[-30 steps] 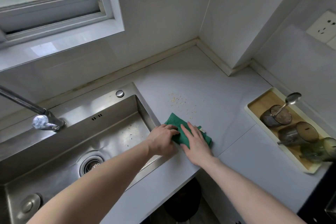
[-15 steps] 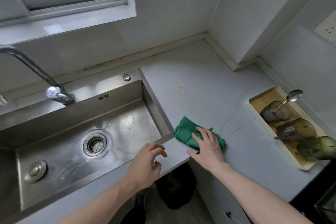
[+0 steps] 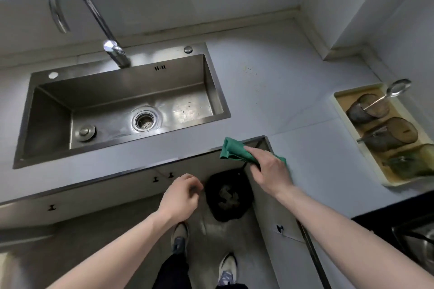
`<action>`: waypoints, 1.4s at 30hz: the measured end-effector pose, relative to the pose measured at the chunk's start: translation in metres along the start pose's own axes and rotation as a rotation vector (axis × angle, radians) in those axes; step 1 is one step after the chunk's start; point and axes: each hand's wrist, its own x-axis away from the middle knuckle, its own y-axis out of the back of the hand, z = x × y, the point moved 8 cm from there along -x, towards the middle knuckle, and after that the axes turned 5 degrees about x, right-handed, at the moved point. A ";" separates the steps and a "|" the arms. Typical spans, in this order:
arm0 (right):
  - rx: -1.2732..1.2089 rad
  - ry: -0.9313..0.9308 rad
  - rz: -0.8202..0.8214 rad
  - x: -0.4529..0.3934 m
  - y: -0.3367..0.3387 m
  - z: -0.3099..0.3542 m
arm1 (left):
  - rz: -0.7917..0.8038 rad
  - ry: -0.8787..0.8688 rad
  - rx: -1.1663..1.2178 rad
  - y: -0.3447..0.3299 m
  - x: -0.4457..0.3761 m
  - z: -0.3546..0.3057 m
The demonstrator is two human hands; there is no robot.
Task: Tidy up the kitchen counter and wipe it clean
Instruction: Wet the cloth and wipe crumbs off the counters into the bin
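Cloth [image 3: 234,151], soft and light, is drooping off the table [image 3: 293,105] edge at six o'clock; right hand [image 3: 270,171] is clenching its bunched middle, left hand [image 3: 180,197] hanging loosely curled, grasping nothing.

A pale grey L-shaped counter [image 3: 293,105] carries a stainless sink [image 3: 122,101] set into it at the left. A green cloth [image 3: 234,151] lies at the inner corner of its front edge, partly overhanging, and a few crumbs [image 3: 249,70] are scattered further back. A cream tray [image 3: 338,110] holding three tipped glasses sits near the right wall.
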 end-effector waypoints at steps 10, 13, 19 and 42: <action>-0.173 -0.444 0.308 0.142 -0.179 -0.036 | 0.361 0.338 -0.208 -0.133 -0.021 0.132; -0.208 -0.588 0.268 0.159 -0.243 -0.079 | 0.389 0.402 -0.151 -0.206 -0.058 0.190; -0.200 -0.716 0.214 0.159 -0.341 -0.153 | 0.309 0.555 -0.002 -0.328 -0.128 0.277; -0.293 -0.542 0.001 0.177 -0.250 -0.078 | 0.024 0.741 0.361 -0.278 -0.056 0.329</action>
